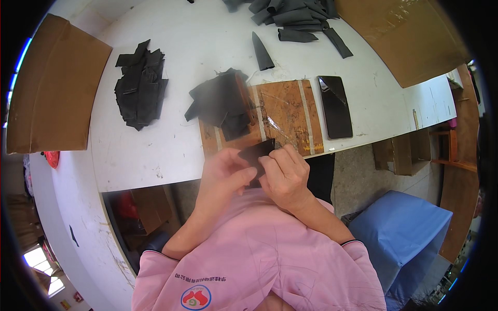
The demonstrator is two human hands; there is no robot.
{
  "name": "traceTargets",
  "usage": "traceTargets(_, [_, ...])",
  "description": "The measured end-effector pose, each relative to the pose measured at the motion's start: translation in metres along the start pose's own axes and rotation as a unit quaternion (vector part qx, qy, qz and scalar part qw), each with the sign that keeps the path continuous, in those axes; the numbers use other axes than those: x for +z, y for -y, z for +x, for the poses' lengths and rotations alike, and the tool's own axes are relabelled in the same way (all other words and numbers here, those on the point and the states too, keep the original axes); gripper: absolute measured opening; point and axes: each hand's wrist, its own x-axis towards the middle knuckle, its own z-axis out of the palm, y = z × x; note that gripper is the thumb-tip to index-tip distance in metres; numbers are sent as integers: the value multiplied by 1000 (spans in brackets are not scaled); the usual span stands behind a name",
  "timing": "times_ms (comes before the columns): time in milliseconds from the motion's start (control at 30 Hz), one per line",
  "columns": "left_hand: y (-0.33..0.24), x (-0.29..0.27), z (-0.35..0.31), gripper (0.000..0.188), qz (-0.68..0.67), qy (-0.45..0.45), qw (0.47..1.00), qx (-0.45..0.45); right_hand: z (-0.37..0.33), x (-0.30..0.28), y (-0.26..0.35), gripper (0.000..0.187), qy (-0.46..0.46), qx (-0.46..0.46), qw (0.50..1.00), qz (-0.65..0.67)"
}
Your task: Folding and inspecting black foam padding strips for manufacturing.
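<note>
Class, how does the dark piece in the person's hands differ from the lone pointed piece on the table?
The held piece is gripped by the left hand and right hand; the pointed piece lies untouched on the white table. The hands partly hide the held piece; the pointed piece shows whole. Both are dark.

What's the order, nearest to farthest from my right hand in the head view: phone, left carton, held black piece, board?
1. Black piece: in your right hand.
2. Board: just beyond.
3. Phone: right of the board.
4. Left carton: far left.
</note>
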Motion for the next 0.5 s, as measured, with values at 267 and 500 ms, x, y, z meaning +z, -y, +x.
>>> traceTargets(267, [5, 1, 2, 9, 47, -67, 997, 1, -3, 1, 2, 23, 0, -42, 999, -34])
traceTargets(500, [7, -1, 4, 8, 105, -105, 987, 60, -3, -4, 4, 28, 83, 93, 985, 123])
